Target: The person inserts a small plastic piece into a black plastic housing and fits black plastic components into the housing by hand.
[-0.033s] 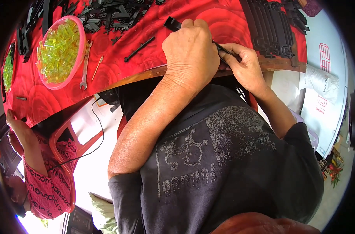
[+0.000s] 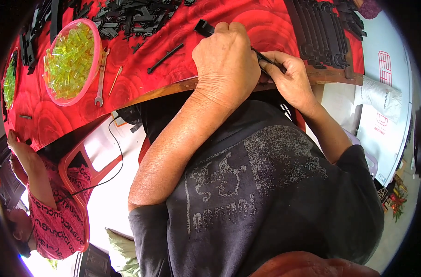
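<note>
A long black plastic piece runs slantwise under my hands at the table's front edge, its broad end showing past my left knuckles. My left hand is closed over the middle of it, back of the hand up. Close to the right of that, my right hand pinches the piece's other end between thumb and fingers. My palms and fingers hide most of the piece. Left of my left hand, a thin black rod lies on the red cloth.
A pink basin of yellow-green clear pieces stands left, beside a wrench and a thin stick. Loose black parts are heaped behind. Long black strips lie in a row at right. A co-worker sits at lower left.
</note>
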A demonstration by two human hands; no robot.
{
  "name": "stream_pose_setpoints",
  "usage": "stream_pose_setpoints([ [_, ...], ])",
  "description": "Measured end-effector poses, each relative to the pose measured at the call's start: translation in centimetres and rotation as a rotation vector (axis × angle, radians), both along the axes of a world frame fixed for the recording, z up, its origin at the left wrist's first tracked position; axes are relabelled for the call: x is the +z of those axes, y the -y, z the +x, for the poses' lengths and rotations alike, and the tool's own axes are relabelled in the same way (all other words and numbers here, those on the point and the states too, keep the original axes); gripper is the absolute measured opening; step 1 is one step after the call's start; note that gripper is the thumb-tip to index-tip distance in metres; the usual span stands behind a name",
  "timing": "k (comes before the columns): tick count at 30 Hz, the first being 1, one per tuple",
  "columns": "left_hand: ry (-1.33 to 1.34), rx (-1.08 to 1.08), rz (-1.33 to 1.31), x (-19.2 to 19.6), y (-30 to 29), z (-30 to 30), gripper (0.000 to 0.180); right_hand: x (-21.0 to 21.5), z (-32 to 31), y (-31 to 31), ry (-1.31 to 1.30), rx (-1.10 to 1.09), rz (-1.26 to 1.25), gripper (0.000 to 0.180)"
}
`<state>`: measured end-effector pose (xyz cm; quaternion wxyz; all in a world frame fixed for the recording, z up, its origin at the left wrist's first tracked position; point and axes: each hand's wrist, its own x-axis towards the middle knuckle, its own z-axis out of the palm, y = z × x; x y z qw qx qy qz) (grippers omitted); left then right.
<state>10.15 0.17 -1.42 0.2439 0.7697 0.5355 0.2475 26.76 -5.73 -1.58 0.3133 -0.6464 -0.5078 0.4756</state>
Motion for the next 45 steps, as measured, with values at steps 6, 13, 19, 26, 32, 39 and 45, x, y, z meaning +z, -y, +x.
stream_pose_setpoints([
  [6, 0.070, -0.034, 0.013, -0.3, -0.2, -0.2, 0.022, 0.6, 0.0, -0.1, -0.002, -0.019, -0.092, 0.021],
  [13, 0.358, -0.150, 0.097, -0.9, 0.8, -1.7, 0.015, 0.3, 0.5, -0.4, -0.069, -0.029, -0.097, 0.021],
  [19, 0.096, -0.227, 0.115, -0.6, 1.9, -2.3, 0.018, 0.5, 0.8, -0.6, -0.033, -0.015, -0.101, 0.021],
  [26, -0.083, -0.353, -0.041, 0.4, 3.1, -1.5, 0.019, 0.7, 0.9, -0.7, -0.017, 0.021, -0.055, 0.020],
  [32, -0.151, -0.434, 0.084, 1.7, 3.6, -0.3, 0.013, -0.2, 1.2, -0.3, 0.060, 0.099, 0.076, 0.022],
  [39, -0.379, -0.462, 0.198, 2.5, 4.0, 0.3, 0.039, -0.2, 1.2, -0.5, 0.047, 0.110, 0.051, 0.025],
  [45, -0.313, -0.463, 0.201, 1.8, 4.1, -0.3, 0.039, -0.5, 1.3, -0.4, 0.021, 0.062, 0.059, 0.023],
])
